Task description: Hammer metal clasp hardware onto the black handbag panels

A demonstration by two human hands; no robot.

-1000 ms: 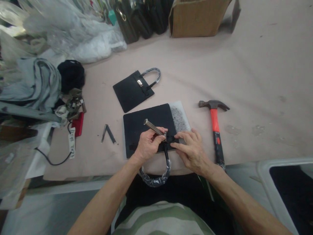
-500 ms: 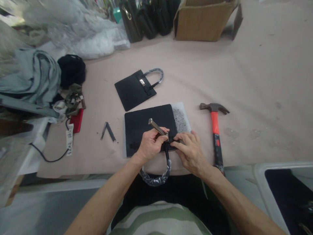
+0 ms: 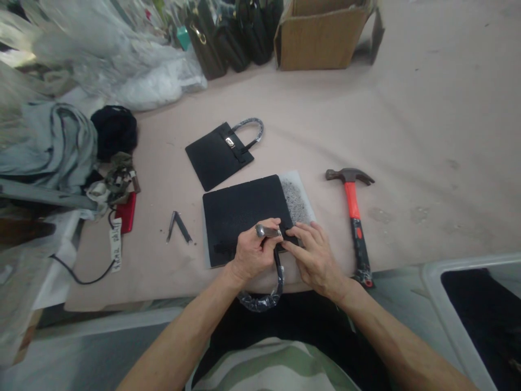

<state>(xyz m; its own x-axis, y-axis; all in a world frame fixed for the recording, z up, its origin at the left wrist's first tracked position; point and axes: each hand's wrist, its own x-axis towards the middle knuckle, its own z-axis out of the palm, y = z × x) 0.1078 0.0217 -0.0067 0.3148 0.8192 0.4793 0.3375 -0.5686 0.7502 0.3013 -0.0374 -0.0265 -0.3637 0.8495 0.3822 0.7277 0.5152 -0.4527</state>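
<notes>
My left hand (image 3: 256,252) is closed round a metal hole punch (image 3: 266,232), its tip near the handle end on a black bag panel (image 3: 240,212). The punch leans, and its tip is partly hidden by my fingers. With thumb and fingertips, my right hand (image 3: 313,252) holds the panel's edge beside the handle end. A plastic-wrapped handle (image 3: 260,303) loops off the table edge toward my lap. Under the panel lies a pale board (image 3: 299,198) with dark punch marks. A hammer (image 3: 354,217) with a red and black grip rests to the right.
Another black bag panel (image 3: 220,157) with handle and metal clasp lies beyond. Dividers-like metal tool (image 3: 179,227) sits to the left. Cloth (image 3: 61,146), a red object (image 3: 126,212) and a cable fill the left side. Dark bags (image 3: 232,43) and a cardboard box (image 3: 321,41) stand behind.
The punch has tipped from leaning left to standing more upright toward the camera. Both hands stay at the same part of the panel. The whole view has shifted slightly.
</notes>
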